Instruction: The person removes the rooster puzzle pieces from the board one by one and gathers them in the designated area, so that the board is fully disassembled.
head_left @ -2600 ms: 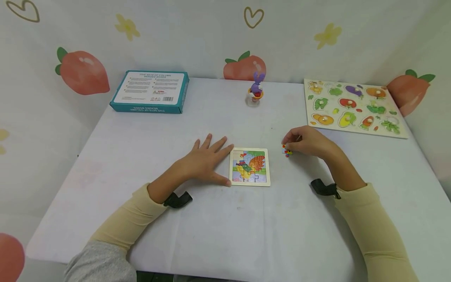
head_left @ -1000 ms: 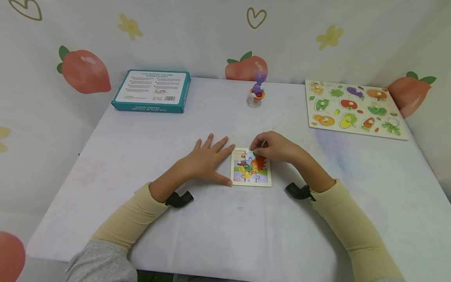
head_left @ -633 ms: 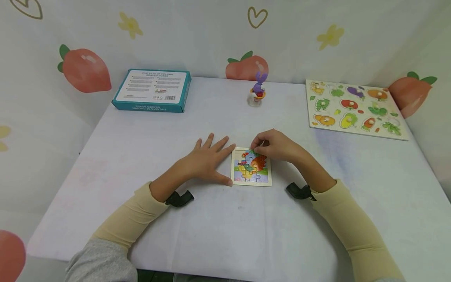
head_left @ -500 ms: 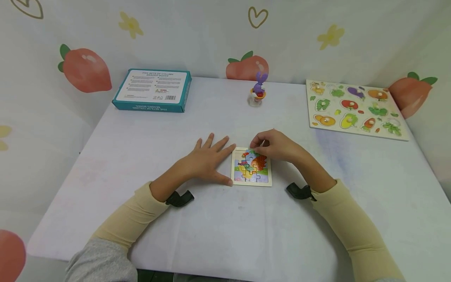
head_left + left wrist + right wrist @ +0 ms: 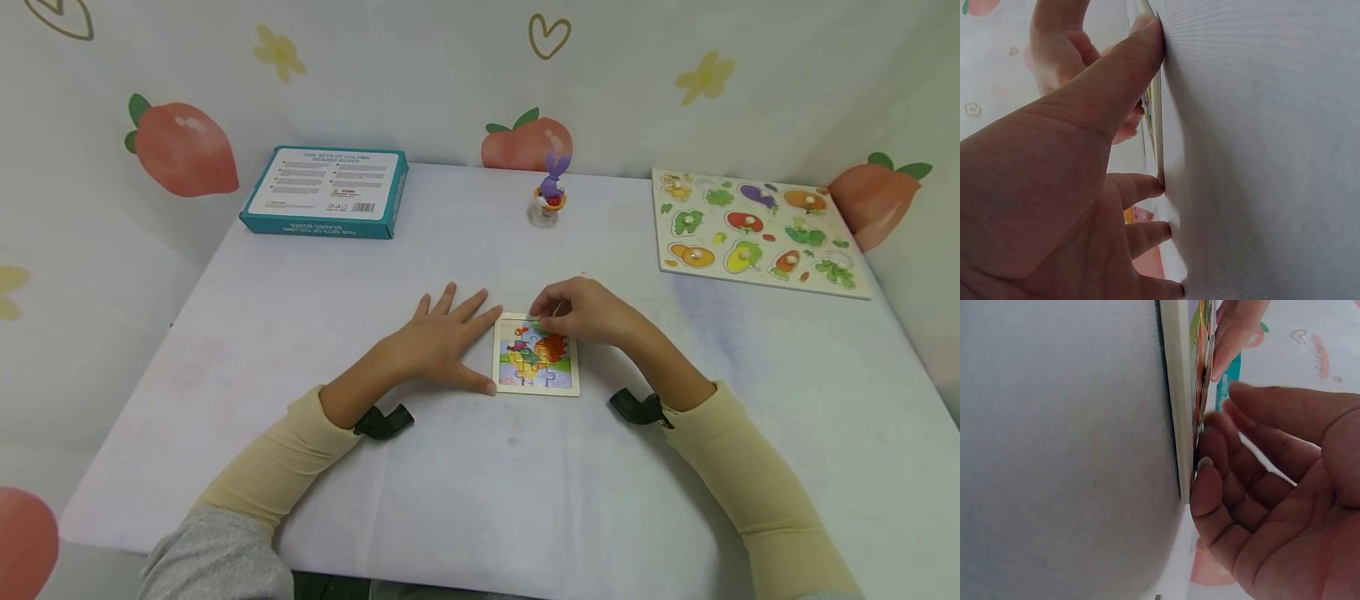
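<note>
A small square jigsaw puzzle (image 5: pixel 535 391) in a pale wooden frame lies mid-table, with a colourful bird-like picture. My left hand (image 5: pixel 438 346) is spread flat at its left side; its thumb touches the lower left corner and its index fingertip the upper left one. My right hand (image 5: pixel 585 310) is over the top edge, pinching a jigsaw piece (image 5: pixel 1209 362) there. In the right wrist view this piece sits slightly raised and tilted above the frame, and the other fingers curl by the frame's edge. The fingertips hide part of the top row.
At the back left lies a teal-edged box (image 5: pixel 322 190). A purple rabbit-like figurine (image 5: pixel 551 192) stands at the back middle. A vegetable peg board (image 5: pixel 761 232) lies at the back right, beyond my right hand. A white cloth covers the table (image 5: pixel 480 483).
My right hand has moved left from beside the puzzle to its top edge, bringing a small colourful piece. During the last second it shifts only slightly there. My left hand has stayed put.
</note>
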